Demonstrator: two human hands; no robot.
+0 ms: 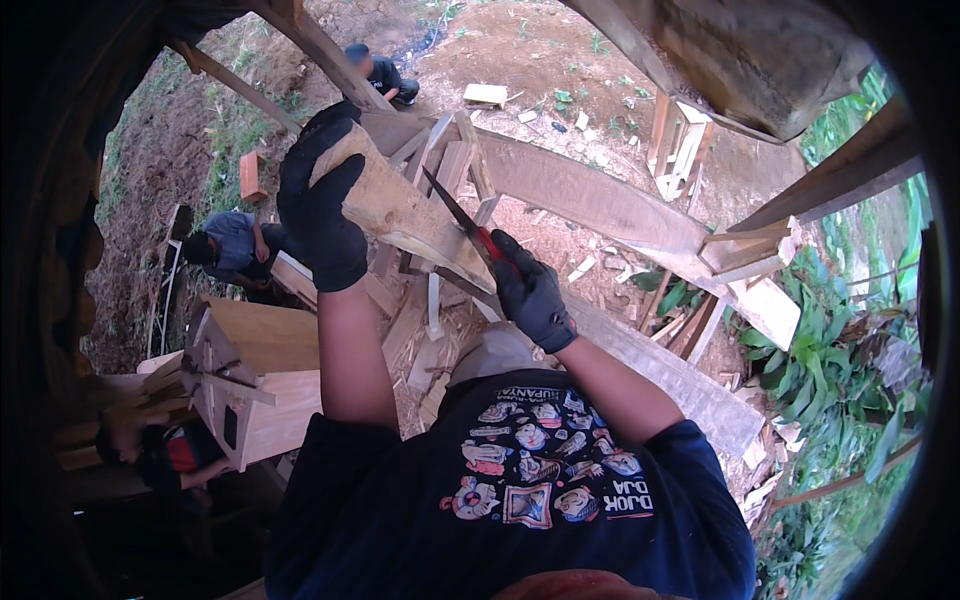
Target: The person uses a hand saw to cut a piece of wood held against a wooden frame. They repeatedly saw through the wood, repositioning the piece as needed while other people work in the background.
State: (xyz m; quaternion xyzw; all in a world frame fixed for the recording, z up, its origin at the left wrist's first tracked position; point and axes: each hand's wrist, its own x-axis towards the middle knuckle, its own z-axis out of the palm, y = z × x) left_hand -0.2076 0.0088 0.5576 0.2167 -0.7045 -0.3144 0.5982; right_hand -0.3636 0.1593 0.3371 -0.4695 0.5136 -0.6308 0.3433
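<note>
The pale, broad wooden board (400, 215) lies in front of the chest, slanting from upper left toward the middle of my head view. I have the black-gloved left hand (322, 200) grasping its upper left end between thumb and fingers, probably to steady it. My black-gloved right hand (532, 298) is closed around the red handle of a tapering, dark-bladed tool (455, 207). Its blade points up and away across the board's far edge, perhaps to keep the tip clear of the left hand; I can't tell whether the metal touches wood. For containers, I see a pale wooden box with a sloping top (285, 400) at lower left. Its small square opening (231, 427) is dark, so I can't make out anything inside.
</note>
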